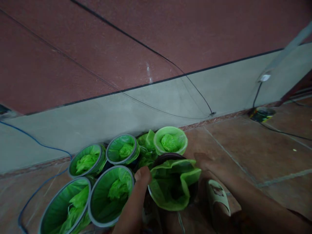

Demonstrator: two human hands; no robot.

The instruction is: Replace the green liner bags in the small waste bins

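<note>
Sitting between the fingers (144, 175): green-lined dark bin (168, 156)

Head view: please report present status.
Left grip by left edge of green liner; right grip by right edge. Liner mouth open. Lined bins at left.

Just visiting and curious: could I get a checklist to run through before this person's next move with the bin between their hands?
1. Left hand beside the bin: ok.
2. Right hand on the opposite side: ok.
3. Firm grip: cannot tell, fingers unclear.
4. Green bag mouth open: ok.
5. Bag covering the whole rim: not ok, dark rim shows behind.
6. Bag reaching the bottom: cannot tell, too dark.
</note>
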